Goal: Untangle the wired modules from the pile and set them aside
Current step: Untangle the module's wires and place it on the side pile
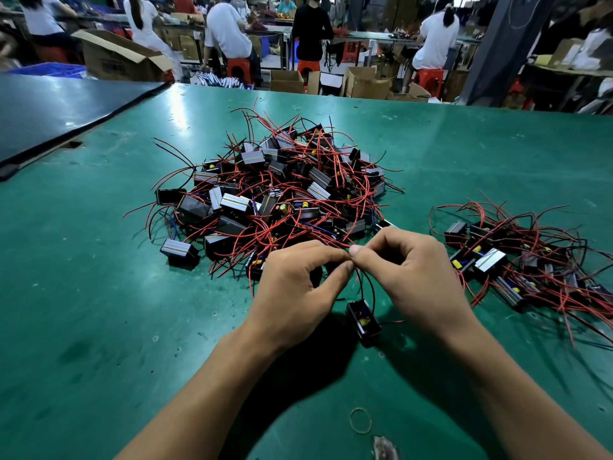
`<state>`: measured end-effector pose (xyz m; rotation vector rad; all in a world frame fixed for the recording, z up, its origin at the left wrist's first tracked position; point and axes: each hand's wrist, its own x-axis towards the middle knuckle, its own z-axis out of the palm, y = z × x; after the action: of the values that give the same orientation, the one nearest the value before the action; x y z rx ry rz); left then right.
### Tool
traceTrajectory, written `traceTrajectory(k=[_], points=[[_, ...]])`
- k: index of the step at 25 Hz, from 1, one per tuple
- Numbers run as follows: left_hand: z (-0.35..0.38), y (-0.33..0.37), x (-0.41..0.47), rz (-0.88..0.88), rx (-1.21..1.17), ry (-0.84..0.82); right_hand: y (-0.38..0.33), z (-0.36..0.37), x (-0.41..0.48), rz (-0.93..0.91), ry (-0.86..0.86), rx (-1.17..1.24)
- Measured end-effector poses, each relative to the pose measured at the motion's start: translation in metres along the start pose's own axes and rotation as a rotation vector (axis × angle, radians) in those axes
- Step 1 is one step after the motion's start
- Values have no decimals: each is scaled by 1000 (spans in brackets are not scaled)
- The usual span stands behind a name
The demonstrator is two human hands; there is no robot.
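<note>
Black module (pixel 363 322) below left hand (pixel 295 290), right hand (pixel 418 277), wires (pixel 372 287) pinched between

Looks bright, lit from overhead; shows glare toward the far edge of the table (pixel 172 114), dark shadows at its near edge, wide-angle bending.

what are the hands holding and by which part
The left hand and right hand both pinch the wires of one black module, not its body.
</note>
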<state>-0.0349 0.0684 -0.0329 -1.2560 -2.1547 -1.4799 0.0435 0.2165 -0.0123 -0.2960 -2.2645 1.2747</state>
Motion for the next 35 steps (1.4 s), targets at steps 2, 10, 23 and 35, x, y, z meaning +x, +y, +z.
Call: traceTrajectory(k=[2,10,23,35], points=[[1,1,-1,15,32,-15,2,4,-1,14,32,-26],[-5,-3,2,-50,-88,-33,9,-16,8,-73,-276,176],[-7,-4,2,-137,-212,-151,14,-28,11,-129,-330,103],[-4,-3,1,60,53,-4,17,-17,11,-44,-283,114]])
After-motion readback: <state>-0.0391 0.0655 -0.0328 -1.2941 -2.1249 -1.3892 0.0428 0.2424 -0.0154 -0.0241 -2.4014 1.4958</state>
